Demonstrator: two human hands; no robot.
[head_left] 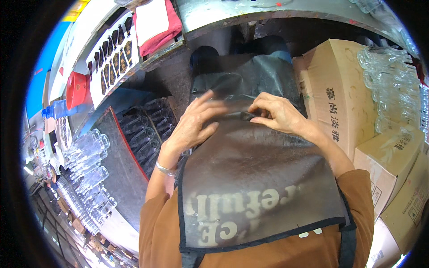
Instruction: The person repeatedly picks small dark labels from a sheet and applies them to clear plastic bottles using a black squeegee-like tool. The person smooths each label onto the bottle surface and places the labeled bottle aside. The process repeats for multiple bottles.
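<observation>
My left hand [194, 123] and my right hand [278, 112] meet over my lap on a thin clear plastic film [225, 91] that lies across my dark apron [254, 178]. The fingers of my left hand are spread on the film and pinch its edge. Fingertips of my right hand pinch a small dark piece [247, 116] at the film's edge between the two hands. A metal bangle [165, 169] sits on my left wrist. What the dark piece is cannot be told.
Clear glass bottles [87, 154] lie in rows at the left, more in a dark crate [149, 127] beside my left arm. Cardboard boxes [333, 89] stand at the right with more glassware [389, 80] on top. A metal table edge [268, 15] runs above.
</observation>
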